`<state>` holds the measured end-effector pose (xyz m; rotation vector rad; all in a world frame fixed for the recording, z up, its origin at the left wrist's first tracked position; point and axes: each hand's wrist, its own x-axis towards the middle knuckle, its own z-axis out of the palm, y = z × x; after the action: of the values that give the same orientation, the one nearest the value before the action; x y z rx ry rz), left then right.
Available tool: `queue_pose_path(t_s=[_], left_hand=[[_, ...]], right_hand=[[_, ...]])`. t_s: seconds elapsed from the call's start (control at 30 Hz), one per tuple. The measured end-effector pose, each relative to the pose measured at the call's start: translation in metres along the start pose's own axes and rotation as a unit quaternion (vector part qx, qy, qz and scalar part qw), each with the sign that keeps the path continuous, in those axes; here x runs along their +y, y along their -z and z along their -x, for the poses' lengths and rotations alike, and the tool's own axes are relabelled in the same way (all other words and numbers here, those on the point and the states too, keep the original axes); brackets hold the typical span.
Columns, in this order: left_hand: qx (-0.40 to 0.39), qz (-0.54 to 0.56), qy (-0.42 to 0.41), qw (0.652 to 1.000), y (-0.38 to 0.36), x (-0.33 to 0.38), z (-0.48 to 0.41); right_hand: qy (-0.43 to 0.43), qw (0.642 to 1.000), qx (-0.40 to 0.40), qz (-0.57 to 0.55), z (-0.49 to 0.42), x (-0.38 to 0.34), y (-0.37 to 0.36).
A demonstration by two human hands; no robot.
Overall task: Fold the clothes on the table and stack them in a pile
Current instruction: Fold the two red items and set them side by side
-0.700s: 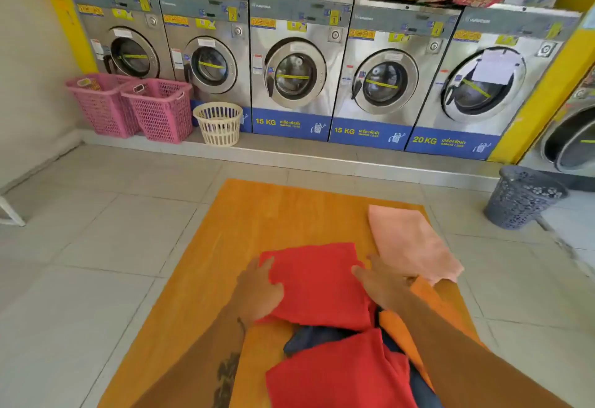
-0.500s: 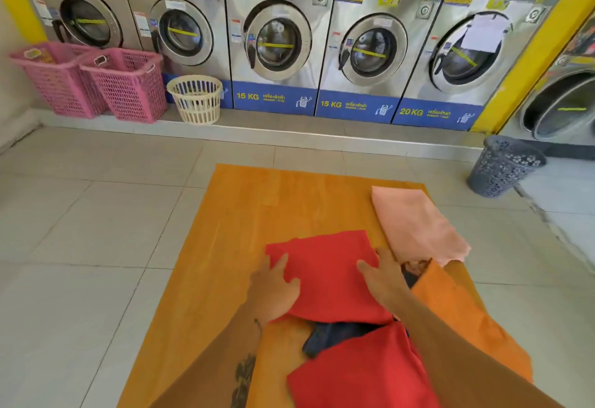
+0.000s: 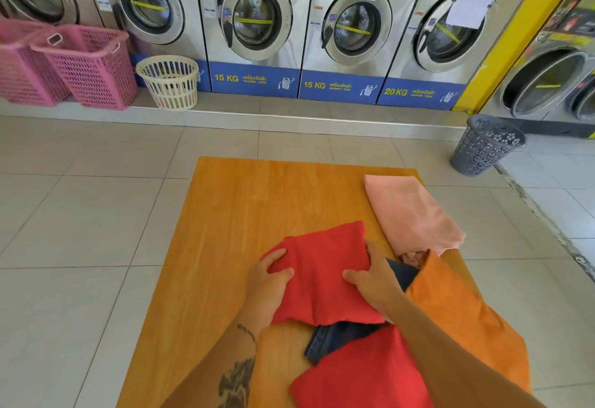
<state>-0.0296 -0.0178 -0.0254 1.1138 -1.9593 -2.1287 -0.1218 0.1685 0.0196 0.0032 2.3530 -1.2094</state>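
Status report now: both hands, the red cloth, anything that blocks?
Left hand and right hand: each in a grip on a side of the folded red cloth. Cloth lies on dark blue garment. Folded pink cloth beside, nothing blocks.

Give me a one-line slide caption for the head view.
Both hands, left and right, grip a red garment on an orange table, folded pink cloth beside.

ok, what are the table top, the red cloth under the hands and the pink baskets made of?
Table top: looks like wood or wood laminate, orange tone with lengthwise grain streaks and a faint sheen.
Red cloth: soft matte woven or knit fabric; it bunches and creases under the left hand and right hand.
Pink baskets: apparently moulded plastic, with a rigid regular lattice.
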Motion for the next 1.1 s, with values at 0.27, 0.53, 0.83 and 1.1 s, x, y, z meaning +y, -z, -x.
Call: queue_pose_path(t_s=[0.27, 0.53, 0.83, 1.1], left_hand=[[0.0, 0.017, 0.016, 1.0, -0.022, 0.012, 0.009], [0.016, 0.104, 0.043, 0.993, -0.02, 0.027, 0.029], [0.108, -0.036, -0.105, 0.988, 0.042, 0.085, -0.005], [0.192, -0.138, -0.208, 0.949, 0.11, 0.132, -0.105]], right_hand=[[0.118, 0.993, 0.011, 0.016, 0.005, 0.009, 0.024], [0.136, 0.989, -0.058, -0.021, -0.02, 0.01, 0.037], [0.165, 0.981, -0.08, -0.056, -0.065, -0.065, -0.017], [0.18, 0.982, -0.047, -0.044, -0.139, -0.16, -0.098]])
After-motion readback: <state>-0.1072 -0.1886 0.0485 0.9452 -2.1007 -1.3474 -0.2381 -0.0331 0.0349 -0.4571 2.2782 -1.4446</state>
